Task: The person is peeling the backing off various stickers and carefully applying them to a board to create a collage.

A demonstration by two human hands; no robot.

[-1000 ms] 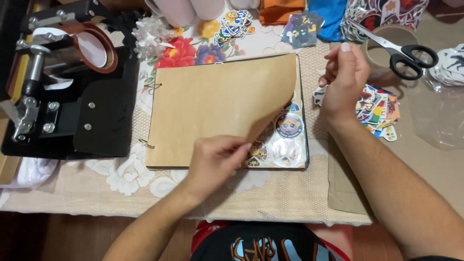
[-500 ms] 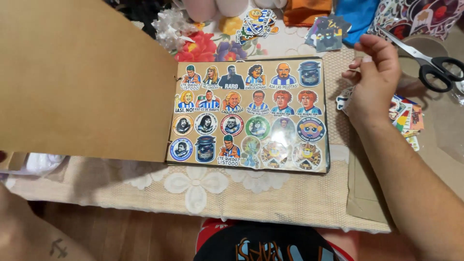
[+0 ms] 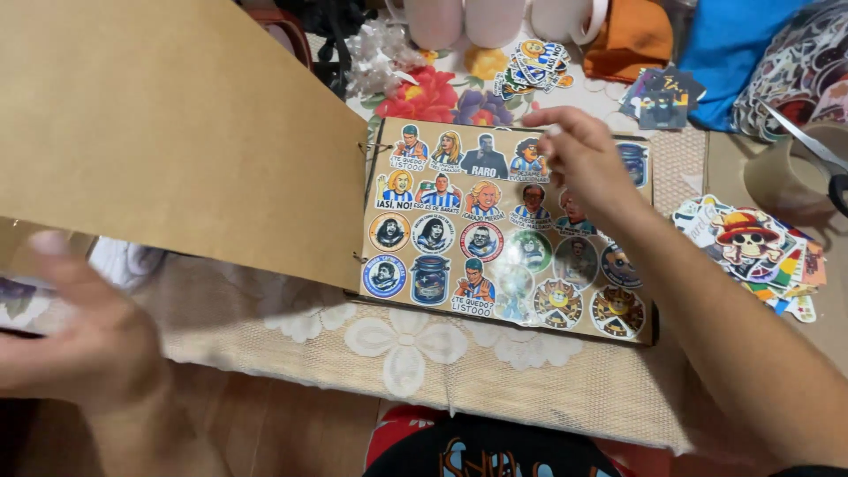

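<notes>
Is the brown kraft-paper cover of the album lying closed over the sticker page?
No, the brown kraft-paper cover is swung open to the left, leaving the page of round and cut-out stickers bare under the right hand.

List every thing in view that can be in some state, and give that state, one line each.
Sticker album: open, lying flat on the table.
Brown cover page: lifted, swung over to the left.
Sticker page: exposed, filled with stickers.
Left hand: open, blurred, below the cover page.
Right hand: over the sticker page's upper right; contact unclear.
Loose sticker pile: heaped, right of the album.
Scissors: lying at the right edge, mostly cut off.
</notes>
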